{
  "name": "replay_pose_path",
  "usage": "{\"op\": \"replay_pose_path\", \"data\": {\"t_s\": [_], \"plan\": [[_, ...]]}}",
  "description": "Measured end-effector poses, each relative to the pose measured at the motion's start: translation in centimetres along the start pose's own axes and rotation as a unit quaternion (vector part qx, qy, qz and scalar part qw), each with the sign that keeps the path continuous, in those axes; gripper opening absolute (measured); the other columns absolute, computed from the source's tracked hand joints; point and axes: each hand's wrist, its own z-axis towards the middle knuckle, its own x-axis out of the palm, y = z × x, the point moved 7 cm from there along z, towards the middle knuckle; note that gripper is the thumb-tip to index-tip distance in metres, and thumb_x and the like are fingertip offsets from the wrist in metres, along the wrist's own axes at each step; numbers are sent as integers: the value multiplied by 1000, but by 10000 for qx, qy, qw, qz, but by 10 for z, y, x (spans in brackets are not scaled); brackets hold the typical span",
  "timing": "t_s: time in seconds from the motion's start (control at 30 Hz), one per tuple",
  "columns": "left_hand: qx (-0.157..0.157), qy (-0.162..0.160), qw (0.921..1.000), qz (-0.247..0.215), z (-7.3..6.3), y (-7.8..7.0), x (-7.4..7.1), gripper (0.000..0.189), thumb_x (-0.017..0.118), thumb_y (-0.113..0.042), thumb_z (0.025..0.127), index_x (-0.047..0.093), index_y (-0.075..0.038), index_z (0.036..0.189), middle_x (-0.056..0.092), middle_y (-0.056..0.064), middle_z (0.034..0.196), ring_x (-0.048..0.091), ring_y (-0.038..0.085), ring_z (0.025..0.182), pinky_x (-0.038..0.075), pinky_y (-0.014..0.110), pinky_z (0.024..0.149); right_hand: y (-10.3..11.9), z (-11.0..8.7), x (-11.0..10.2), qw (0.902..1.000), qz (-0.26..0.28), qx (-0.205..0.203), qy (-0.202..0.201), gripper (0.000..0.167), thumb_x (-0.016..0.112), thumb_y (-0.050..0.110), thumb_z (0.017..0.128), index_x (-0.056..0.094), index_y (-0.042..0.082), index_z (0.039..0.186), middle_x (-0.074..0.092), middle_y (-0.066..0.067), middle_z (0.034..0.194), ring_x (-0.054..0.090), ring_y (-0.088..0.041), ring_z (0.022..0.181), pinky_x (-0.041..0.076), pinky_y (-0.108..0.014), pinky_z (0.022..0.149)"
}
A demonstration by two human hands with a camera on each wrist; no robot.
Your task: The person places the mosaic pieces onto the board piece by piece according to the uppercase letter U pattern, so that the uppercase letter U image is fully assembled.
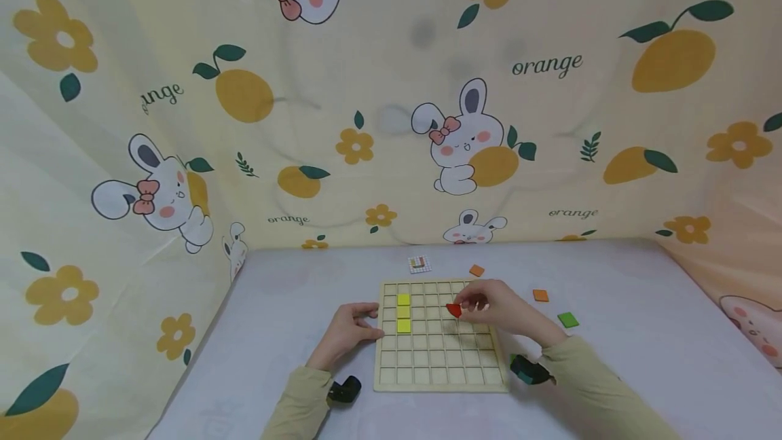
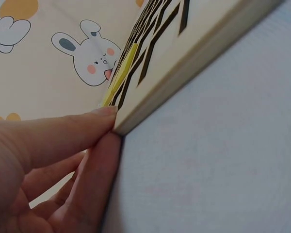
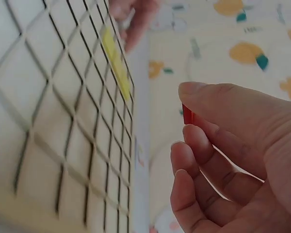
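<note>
In the head view's lower middle, the right hand (image 1: 499,307) pinches a red tile (image 1: 454,310) right of yellow tiles (image 1: 404,299); the left hand (image 1: 344,333) touches the board (image 1: 379,362).

You are in what looks like a curtained-off recording booth; cream fabric (image 1: 391,53), printed with rabbits (image 1: 458,148), fruit (image 1: 244,96) and flowers (image 1: 55,32), walls you in ahead and on both sides; a pale tabletop (image 1: 256,331) fills the floor of it; dark devices (image 1: 345,391) sit at your wrists; home or studio, you cannot tell.
</note>
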Motion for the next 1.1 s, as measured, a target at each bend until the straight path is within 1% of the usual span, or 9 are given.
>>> {"op": "replay_pose_path", "data": {"t_s": [0.17, 0.3, 0.43, 0.53, 0.63, 0.8, 0.93, 1.1], "plan": [[-54, -44, 10000, 44, 1, 0, 0, 61, 81, 1, 71, 58, 3, 127, 59, 10, 105, 62, 15, 70, 55, 29, 63, 14, 13, 31, 9985, 188, -460, 208, 18, 75, 6, 80, 69, 7, 97, 60, 2, 83, 55, -11, 73, 51, -25, 64], [-3, -20, 10000, 18, 1, 0, 0, 61, 82, 0, 71, 58, 3, 127, 59, 10, 105, 62, 15, 70, 55, 29, 63, 18, 20, 57, 9973, 134, -625, 354, 18, 77, 7, 79, 69, 8, 96, 60, 2, 84, 55, -11, 73, 50, -24, 63], [-8, 12, 10000, -31, 2, 1, 0, 60, 81, 0, 71, 58, 2, 127, 60, 10, 105, 62, 15, 70, 55, 29, 63, 21, 25, 76, 9970, 154, -576, 503, 18, 77, 8, 79, 70, 8, 95, 61, 0, 84, 55, -15, 73, 49, -24, 63], [-46, -1, 10000, -3, 2, 2, 0, 59, 81, 0, 72, 59, 2, 126, 60, 10, 105, 63, 15, 69, 55, 29, 62, 19, 29, 86, 9976, 173, -367, 553, 18, 78, 9, 78, 70, 9, 95, 61, 1, 83, 55, -14, 72, 48, -24, 63], [-35, 0, 10000, 38, 1, 1, 0, 59, 81, 0, 72, 58, 4, 126, 61, 10, 106, 63, 14, 69, 55, 28, 62, 19, 31, 92, 9982, 163, -199, 548, 19, 78, 9, 77, 70, 9, 94, 60, 1, 81, 54, -12, 71, 48, -24, 63], [-36, 20, 10000, -44, -1, -1, 0, 58, 81, 2, 71, 58, 5, 125, 60, 12, 106, 62, 15, 69, 55, 29, 62, 23, 32, 97, 9991, 36, -100, 420, 17, 78, 8, 78, 70, 6, 93, 60, -1, 81, 52, -13, 68, 45, -24, 61], [-60, 35, 9999, -73, -2, -1, 0, 59, 81, 1, 71, 58, 4, 126, 60, 11, 106, 62, 14, 68, 55, 28, 62, 26, 32, 97, 9995, -46, -18, 312, 17, 77, 8, 79, 69, 4, 93, 59, -3, 81, 51, -15, 67, 43, -23, 59], [-64, 17, 10000, 23, -1, 0, 0, 59, 81, 0, 71, 59, 3, 126, 60, 10, 105, 62, 14, 68, 54, 27, 62, 28, 32, 98, 9996, -46, 37, 267, 17, 77, 7, 79, 69, 3, 93, 59, -3, 81, 53, -21, 70, 43, -23, 60]]}}
